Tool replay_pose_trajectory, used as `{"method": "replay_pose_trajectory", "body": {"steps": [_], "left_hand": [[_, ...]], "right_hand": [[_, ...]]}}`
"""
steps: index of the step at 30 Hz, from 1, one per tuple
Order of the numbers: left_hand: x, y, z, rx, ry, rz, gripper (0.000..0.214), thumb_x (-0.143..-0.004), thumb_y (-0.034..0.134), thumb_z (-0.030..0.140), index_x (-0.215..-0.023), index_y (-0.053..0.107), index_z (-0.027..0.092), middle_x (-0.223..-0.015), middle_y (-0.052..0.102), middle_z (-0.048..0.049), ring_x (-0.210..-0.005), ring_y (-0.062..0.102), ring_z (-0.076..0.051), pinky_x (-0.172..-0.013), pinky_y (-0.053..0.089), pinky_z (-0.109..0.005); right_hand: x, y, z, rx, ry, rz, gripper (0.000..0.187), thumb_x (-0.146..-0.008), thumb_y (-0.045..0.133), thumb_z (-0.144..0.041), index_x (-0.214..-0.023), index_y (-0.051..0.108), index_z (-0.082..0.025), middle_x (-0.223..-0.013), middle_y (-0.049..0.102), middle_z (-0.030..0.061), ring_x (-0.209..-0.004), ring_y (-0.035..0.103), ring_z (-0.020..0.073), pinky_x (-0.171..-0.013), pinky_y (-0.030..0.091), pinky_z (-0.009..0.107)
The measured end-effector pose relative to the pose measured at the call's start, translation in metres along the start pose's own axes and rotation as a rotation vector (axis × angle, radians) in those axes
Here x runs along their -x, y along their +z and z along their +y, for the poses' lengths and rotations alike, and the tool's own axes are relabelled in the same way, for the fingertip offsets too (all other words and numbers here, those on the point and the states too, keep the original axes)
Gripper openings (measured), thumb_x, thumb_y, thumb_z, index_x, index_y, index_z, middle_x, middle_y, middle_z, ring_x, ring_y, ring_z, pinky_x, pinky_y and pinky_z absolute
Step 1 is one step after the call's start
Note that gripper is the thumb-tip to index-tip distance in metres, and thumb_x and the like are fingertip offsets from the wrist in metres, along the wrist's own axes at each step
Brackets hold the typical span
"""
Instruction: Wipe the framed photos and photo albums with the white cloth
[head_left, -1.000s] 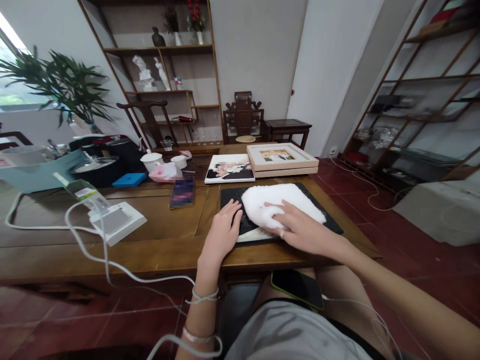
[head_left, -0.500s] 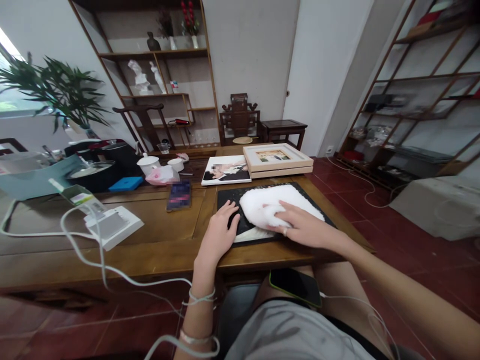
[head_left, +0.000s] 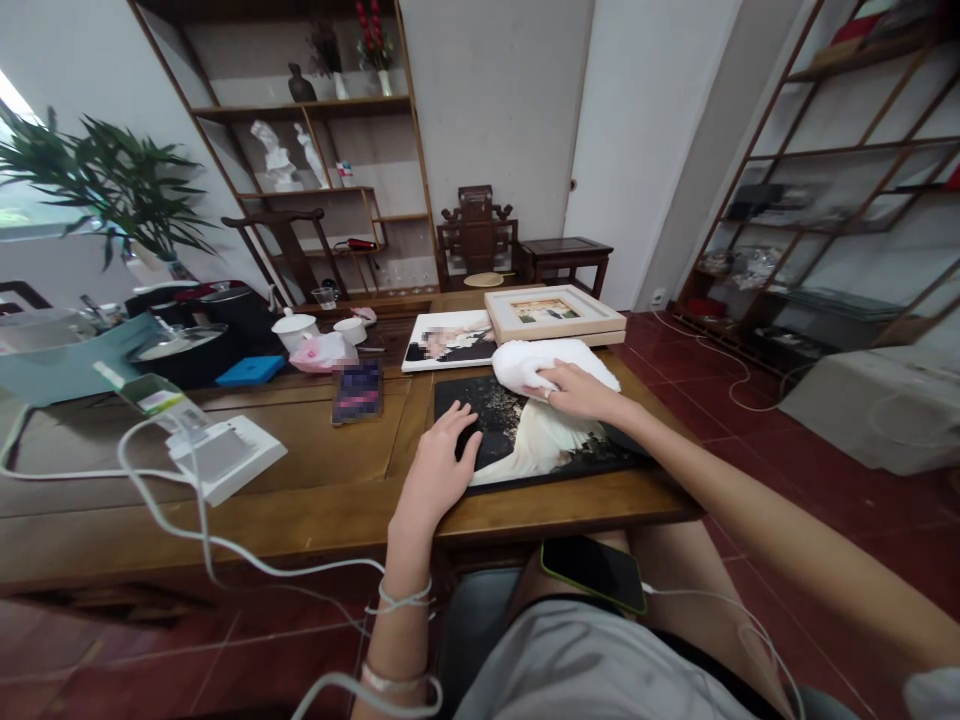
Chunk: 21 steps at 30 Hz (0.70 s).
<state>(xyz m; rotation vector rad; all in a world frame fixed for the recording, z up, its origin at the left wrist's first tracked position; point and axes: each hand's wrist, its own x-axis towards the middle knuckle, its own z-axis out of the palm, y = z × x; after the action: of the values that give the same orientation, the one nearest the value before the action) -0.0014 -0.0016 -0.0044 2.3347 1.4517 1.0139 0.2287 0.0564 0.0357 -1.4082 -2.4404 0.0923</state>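
Note:
A dark photo panel [head_left: 499, 425] showing a long white dress lies flat near the table's front edge. My left hand [head_left: 441, 462] rests on its left edge, fingers spread, holding nothing. My right hand [head_left: 571, 390] grips a fluffy white towel [head_left: 551, 357], which is bunched over the panel's far side and hides that part. Just behind, a white-edged photo print [head_left: 450, 340] and a pale wooden picture frame [head_left: 555, 308] lie on the table; the towel is close to both.
Left on the wooden table [head_left: 315, 500] are a pixelated dark item [head_left: 358, 390], an opened white box [head_left: 229, 455], a blue box [head_left: 251, 369] and white cups [head_left: 295, 328]. A white cable [head_left: 262, 565] hangs over the front edge. A phone [head_left: 592, 574] lies on my lap.
My right hand has moved the towel away from me, toward the panel's far edge, uncovering the dress in the picture. My left hand has stayed in place.

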Motion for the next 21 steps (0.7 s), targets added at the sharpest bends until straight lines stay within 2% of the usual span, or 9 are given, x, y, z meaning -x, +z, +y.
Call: {"method": "replay_pose_trajectory", "body": {"steps": [4,8,14,18,21], "left_hand": [[0.0,0.001,0.0,-0.002,0.001,0.001,0.03,-0.088,0.048,0.021,-0.112,0.064,0.01,-0.128,0.06,-0.0144,-0.129,0.046,-0.023,-0.109,0.037,-0.042],[-0.001,0.001,0.0,-0.005,-0.001,0.004,0.031,-0.088,0.049,0.021,-0.112,0.064,0.009,-0.127,0.06,-0.0155,-0.129,0.046,-0.024,-0.109,0.037,-0.041],[-0.001,0.001,0.002,-0.003,-0.01,0.006,0.032,-0.088,0.049,0.021,-0.114,0.062,0.008,-0.127,0.06,-0.0154,-0.128,0.047,-0.023,-0.108,0.037,-0.041],[0.0,0.001,0.001,0.001,-0.009,0.008,0.032,-0.088,0.049,0.021,-0.113,0.063,0.008,-0.127,0.06,-0.0152,-0.129,0.046,-0.023,-0.109,0.037,-0.04],[-0.001,0.001,0.001,-0.002,-0.005,0.003,0.032,-0.088,0.049,0.021,-0.113,0.063,0.008,-0.127,0.06,-0.0154,-0.129,0.046,-0.023,-0.109,0.037,-0.04]], "right_hand": [[0.022,0.004,-0.015,0.04,-0.06,0.029,0.028,-0.091,0.043,-0.029,-0.09,0.067,-0.014,-0.115,0.065,0.0153,-0.11,0.055,0.0305,-0.097,0.033,0.044],[0.061,0.006,-0.033,0.054,-0.126,0.047,0.025,-0.088,0.044,-0.019,-0.095,0.066,-0.012,-0.13,0.056,0.0183,-0.128,0.042,0.0293,-0.107,0.025,0.05],[0.117,0.0,-0.07,0.025,-0.181,0.016,0.018,-0.076,0.05,-0.01,-0.081,0.066,-0.017,-0.137,0.049,0.0145,-0.133,0.036,0.0272,-0.11,0.023,0.054],[0.128,-0.002,-0.079,0.008,-0.239,-0.002,0.02,-0.068,0.052,-0.006,-0.075,0.066,-0.018,-0.14,0.047,0.0105,-0.134,0.034,0.0286,-0.11,0.023,0.056],[0.119,-0.004,-0.07,-0.004,-0.219,-0.014,0.019,-0.071,0.051,-0.007,-0.077,0.066,-0.018,-0.138,0.049,0.0107,-0.132,0.038,0.0266,-0.11,0.025,0.052]]}}
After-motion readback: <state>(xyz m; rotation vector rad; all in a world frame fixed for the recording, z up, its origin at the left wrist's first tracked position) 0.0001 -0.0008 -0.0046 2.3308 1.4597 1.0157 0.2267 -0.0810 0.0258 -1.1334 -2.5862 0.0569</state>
